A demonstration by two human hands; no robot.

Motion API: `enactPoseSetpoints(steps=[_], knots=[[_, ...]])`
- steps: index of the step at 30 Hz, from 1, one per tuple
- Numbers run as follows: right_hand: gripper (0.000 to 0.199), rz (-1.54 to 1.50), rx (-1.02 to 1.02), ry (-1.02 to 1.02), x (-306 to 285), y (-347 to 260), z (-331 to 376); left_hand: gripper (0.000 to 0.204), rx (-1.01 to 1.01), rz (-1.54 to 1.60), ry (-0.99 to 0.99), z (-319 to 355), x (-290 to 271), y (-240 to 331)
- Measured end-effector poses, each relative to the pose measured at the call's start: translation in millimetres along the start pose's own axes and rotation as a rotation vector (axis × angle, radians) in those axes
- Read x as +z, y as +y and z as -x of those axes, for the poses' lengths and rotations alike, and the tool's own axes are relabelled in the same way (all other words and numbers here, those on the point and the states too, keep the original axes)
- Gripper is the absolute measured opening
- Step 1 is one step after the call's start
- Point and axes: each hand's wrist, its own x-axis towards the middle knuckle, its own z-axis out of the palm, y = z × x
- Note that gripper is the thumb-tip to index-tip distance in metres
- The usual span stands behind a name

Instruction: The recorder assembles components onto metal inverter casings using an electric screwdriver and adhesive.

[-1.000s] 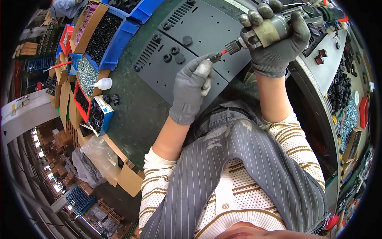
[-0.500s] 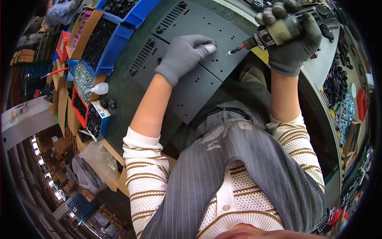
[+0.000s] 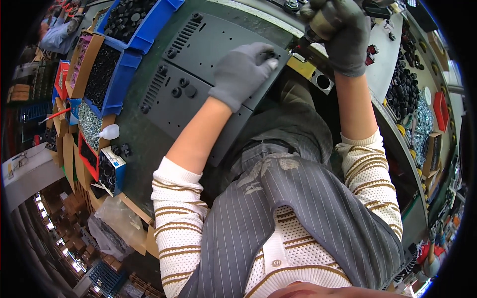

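the left hand [image 3: 242,72] has been brought over the right end of the far dark plate [image 3: 218,37], at twelve o'clock. half a second ago it was held nearer the middle, over some black round parts [image 3: 190,91]; now these are left in plain sight on the near dark plate [image 3: 164,114], toward eleven o'clock. the view has been shifted a bit too, so both plates are seen more to the left.

the power tool [image 3: 325,24] is gripped tight by the right hand [image 3: 348,47], between one and two o'clock. half a second ago its tip was clearly shown by the plates; now it cannot be made out well. from this, the small work seems to be at the plate's right end, with both hands near it.

the two hands are kept apart. the left thumb and finger are bent close, with something dark by the tips, but whether it is pinched cannot be told.

the plates are laid flat on the green table [image 3: 136,131]. at ten o'clock, the blue bins [image 3: 113,102] are filled with black parts. print can be seen on the small blue and white box [image 3: 118,161], toward nine o'clock, but it is too small to be read.
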Motion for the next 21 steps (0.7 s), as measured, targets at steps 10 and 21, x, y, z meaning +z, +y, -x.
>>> enactPoseSetpoints(steps=[10,21], knots=[[0.03,0.21,0.127,-0.082,26.2,23.6,0.1,0.03,-0.013,-0.053,-0.021,-7.4,20.0,12.8],[0.038,0.324,0.288,-0.198,21.9,31.3,-2.1,0.045,-0.328,0.484,-0.028,-14.5,-2.0,6.2]])
